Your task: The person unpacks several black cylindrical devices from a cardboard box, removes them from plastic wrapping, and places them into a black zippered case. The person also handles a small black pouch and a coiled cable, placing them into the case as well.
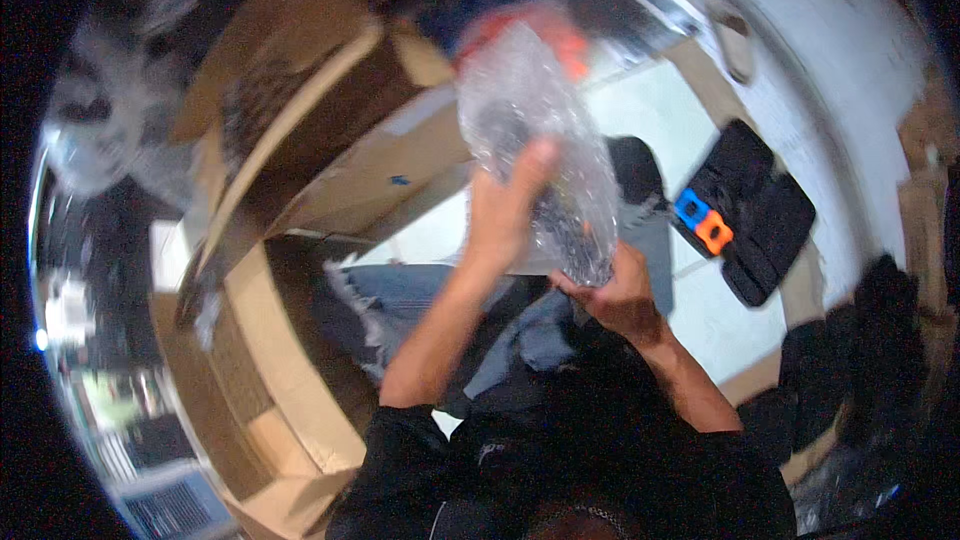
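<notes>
A bundle in clear bubble wrap is held up in front of my lap, with something dark inside that I cannot make out. My left hand grips its left side, thumb lying across the front. At its lower end my right hand holds the wrap from below and the right. Behind the top of the bundle shows a blurred red item. My legs in torn jeans are spread beneath both hands.
Large open cardboard boxes stand on my left. An open black case lies on the white floor at right, with a blue and orange item at its edge. Dark bags or cloth sit at lower right. A sandal lies farther off.
</notes>
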`<state>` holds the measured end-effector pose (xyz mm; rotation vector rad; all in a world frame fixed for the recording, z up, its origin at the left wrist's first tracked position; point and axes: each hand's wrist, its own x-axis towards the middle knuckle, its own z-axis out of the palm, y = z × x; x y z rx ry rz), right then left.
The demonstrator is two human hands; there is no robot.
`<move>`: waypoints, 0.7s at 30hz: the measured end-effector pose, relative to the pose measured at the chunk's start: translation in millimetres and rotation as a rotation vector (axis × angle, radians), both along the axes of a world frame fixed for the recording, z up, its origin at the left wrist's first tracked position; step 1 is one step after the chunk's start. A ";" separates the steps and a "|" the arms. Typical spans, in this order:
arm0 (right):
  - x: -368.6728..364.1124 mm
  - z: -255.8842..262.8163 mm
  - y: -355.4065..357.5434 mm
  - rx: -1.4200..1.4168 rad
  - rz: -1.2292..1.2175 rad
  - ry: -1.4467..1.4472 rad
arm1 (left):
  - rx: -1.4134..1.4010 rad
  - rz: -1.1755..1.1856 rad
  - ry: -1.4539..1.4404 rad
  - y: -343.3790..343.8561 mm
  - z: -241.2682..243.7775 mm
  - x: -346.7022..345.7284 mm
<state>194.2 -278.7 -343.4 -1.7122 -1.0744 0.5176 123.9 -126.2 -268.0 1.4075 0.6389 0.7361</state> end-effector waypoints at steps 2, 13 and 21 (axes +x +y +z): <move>9.6 -22.3 -48.3 -0.147 0.093 0.076 | -0.198 -0.239 0.135 -53.3 -38.1 19.0; 27.3 -48.1 -96.1 -0.202 -0.004 0.521 | 0.529 -0.877 0.298 -99.9 -73.9 -23.2; 19.4 -44.1 -56.0 -0.365 0.075 0.362 | -0.402 -0.560 -0.040 -42.6 -34.9 55.0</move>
